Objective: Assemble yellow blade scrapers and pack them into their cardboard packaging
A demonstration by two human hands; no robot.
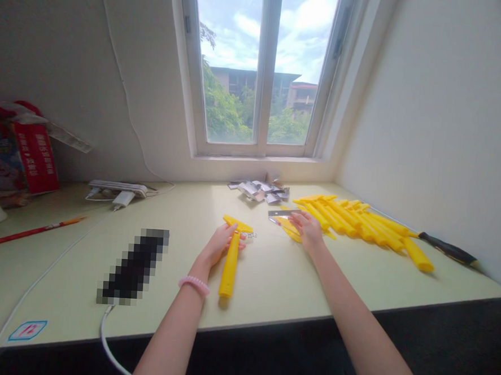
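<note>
Item group on a pale green desk [269,302] beneath a double window [261,69]: the left hand [219,245], wearing a pink beaded bracelet [194,285], is closed around the crosshead of a yellow plastic scraper [229,271], which lies on the desktop with its handle pointing toward the person. The right hand [308,230] pinches a narrow steel blade [282,213] just above the near edge of a heap of yellow scraper handles [354,222], with the blade's free end pointing toward the left hand. Count as shown: one scraper lies apart under the left hand, and many others lie massed side by side to the right, too overlapped to number exactly. A small metal chain [248,234] lies just beside the held crosshead. Behind the hands is a loose pile of crumpled silvery packets [259,191], contents undetermined. Beyond the heap lies a black-gripped tool [448,249], partly hidden. Toward the left of the desk are a white power strip [117,189] with a plugged-in charger [123,199], a red pencil [29,231], a red cardboard box [31,157], and a pixelated dark object [133,265] with a white cable [105,337], its kind hidden by the blur. Nothing stands between the two hands except the chain.
</note>
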